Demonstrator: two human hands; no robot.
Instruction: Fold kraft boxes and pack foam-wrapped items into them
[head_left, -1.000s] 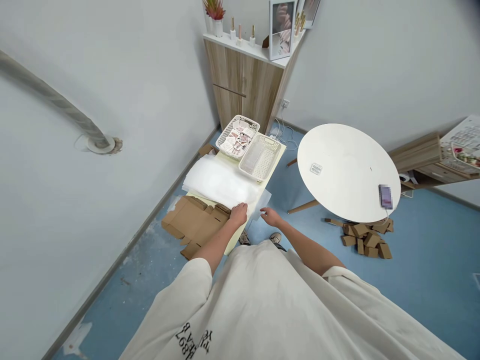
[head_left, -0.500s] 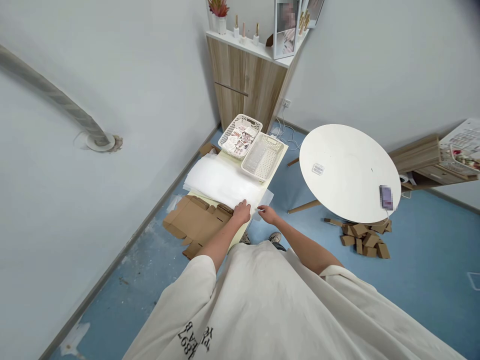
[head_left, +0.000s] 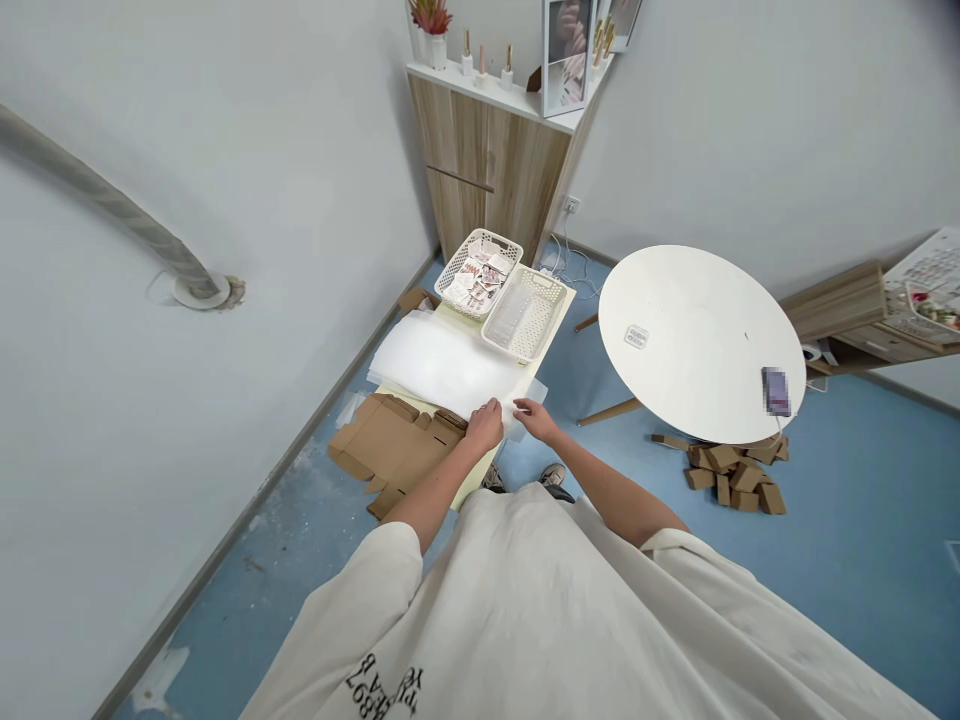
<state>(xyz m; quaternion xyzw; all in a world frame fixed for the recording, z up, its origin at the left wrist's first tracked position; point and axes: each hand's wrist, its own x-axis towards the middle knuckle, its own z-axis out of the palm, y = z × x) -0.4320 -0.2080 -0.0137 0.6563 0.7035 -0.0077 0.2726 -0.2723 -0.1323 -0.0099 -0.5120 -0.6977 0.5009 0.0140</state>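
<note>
A stack of thin white foam sheets [head_left: 442,365] lies on a pale yellow table [head_left: 559,300]. My left hand [head_left: 484,424] rests on the near edge of the stack, fingers curled over it. My right hand [head_left: 534,417] touches the stack's near right corner, fingers apart, pinching at a sheet edge; the grip is too small to make out. Flat brown cardboard box blanks [head_left: 390,448] lie on the table to the left of my left hand.
Two white baskets stand at the table's far end, one with small packets [head_left: 478,272], one [head_left: 525,312] with clear pieces. A round white table [head_left: 697,340] with a phone [head_left: 775,390] stands right, folded cardboard boxes [head_left: 731,478] beneath it. A wooden cabinet [head_left: 491,165] stands behind.
My right hand has moved left onto the corner of the foam sheets, closer to my left hand. My left hand has barely shifted.
</note>
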